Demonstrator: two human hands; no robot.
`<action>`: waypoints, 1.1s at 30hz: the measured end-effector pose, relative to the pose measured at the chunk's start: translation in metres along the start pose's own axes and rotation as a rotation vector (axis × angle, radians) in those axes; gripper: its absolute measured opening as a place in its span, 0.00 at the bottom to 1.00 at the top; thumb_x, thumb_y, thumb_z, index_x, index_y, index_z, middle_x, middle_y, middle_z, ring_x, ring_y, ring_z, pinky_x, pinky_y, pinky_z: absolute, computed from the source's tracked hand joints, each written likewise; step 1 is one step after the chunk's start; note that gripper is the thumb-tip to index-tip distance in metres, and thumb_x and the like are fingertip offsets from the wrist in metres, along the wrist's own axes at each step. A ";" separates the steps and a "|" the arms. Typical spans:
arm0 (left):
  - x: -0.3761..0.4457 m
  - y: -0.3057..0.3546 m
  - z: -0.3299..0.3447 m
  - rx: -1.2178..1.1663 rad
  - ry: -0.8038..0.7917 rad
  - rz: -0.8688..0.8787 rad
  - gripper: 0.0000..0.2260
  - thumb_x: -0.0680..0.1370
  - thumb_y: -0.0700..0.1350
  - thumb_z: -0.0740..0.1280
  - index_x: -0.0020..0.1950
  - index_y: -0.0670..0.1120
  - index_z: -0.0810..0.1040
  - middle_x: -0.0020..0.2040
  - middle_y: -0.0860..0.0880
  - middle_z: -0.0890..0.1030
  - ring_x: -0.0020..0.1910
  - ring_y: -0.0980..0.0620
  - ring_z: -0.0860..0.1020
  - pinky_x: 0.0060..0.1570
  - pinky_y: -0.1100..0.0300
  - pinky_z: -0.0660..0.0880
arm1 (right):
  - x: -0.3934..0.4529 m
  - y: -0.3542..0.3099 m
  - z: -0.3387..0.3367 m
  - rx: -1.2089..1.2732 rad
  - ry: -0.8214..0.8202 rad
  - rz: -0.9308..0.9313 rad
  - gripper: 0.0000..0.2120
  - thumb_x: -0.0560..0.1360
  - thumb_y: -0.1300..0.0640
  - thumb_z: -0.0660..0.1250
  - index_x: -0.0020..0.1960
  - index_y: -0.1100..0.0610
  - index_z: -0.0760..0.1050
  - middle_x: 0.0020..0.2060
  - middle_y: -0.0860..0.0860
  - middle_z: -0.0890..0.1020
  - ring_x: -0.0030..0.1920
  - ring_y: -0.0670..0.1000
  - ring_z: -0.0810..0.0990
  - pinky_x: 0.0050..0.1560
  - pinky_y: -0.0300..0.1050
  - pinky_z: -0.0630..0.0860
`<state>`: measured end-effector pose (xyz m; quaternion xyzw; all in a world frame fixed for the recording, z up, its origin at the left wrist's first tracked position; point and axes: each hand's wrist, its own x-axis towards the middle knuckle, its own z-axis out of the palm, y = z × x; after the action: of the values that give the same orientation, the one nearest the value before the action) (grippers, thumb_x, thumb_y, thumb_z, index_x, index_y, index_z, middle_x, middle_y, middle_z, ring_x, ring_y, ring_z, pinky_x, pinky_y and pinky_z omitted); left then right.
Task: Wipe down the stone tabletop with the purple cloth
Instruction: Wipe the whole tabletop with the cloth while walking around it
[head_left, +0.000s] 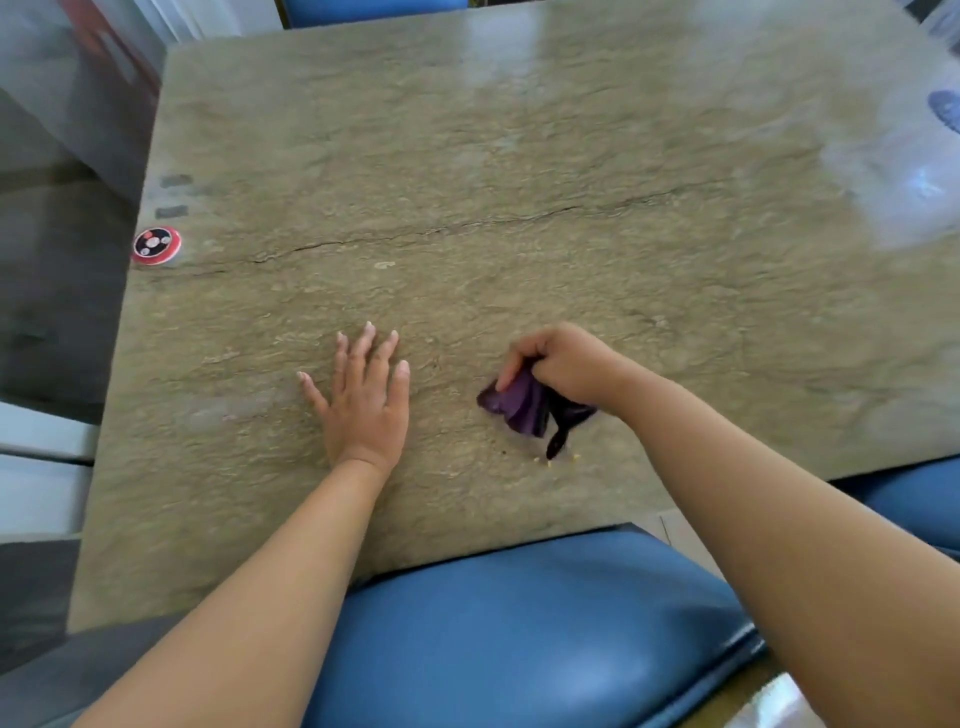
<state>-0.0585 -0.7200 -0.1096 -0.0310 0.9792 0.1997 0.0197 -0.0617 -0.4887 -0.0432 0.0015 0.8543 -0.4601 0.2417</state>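
The left hand (363, 402) lies flat on the tabletop (467, 156) at lower centre of the frame, palm down, fingers straight and slightly spread, pointing toward the top of the frame; its forearm runs down to the lower left corner. The right hand (563, 364) sits just right of centre, knuckles up, fingers and thumb curled round a bunched cloth (524, 408), with the forearm reaching in from the lower right. The cloth is crumpled under and below that hand, resting on the stone; its folds fan out toward the lower left, and a thin dark tail points down toward the near table edge. A few pale crumbs (563, 459) lie beside that tail. A round red and black disc (156, 245) sits at the table's left edge. A blue seat (519, 634) fills the lower centre of the frame.
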 end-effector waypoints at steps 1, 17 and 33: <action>-0.001 -0.002 -0.003 -0.069 -0.015 -0.001 0.29 0.76 0.61 0.41 0.75 0.58 0.64 0.78 0.59 0.56 0.78 0.58 0.46 0.73 0.41 0.33 | 0.010 -0.007 0.003 0.032 0.078 -0.017 0.27 0.66 0.76 0.52 0.45 0.53 0.83 0.39 0.42 0.82 0.39 0.36 0.78 0.40 0.24 0.70; -0.028 -0.033 -0.026 -0.549 -0.011 -0.016 0.27 0.78 0.54 0.47 0.70 0.43 0.71 0.74 0.45 0.67 0.75 0.49 0.60 0.76 0.57 0.50 | 0.009 -0.042 0.113 -0.276 -0.474 -0.343 0.21 0.74 0.73 0.58 0.55 0.57 0.83 0.60 0.50 0.81 0.67 0.45 0.71 0.74 0.46 0.37; -0.026 0.094 -0.004 0.159 -0.495 -0.243 0.34 0.78 0.68 0.40 0.79 0.52 0.39 0.76 0.51 0.29 0.74 0.42 0.28 0.70 0.34 0.32 | -0.064 0.051 -0.022 -0.255 -0.507 0.071 0.09 0.69 0.62 0.72 0.38 0.49 0.86 0.38 0.46 0.86 0.46 0.49 0.84 0.59 0.46 0.76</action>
<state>-0.0393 -0.6340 -0.0682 -0.0969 0.9462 0.1201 0.2843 -0.0023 -0.4280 -0.0469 -0.1140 0.8169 -0.3260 0.4620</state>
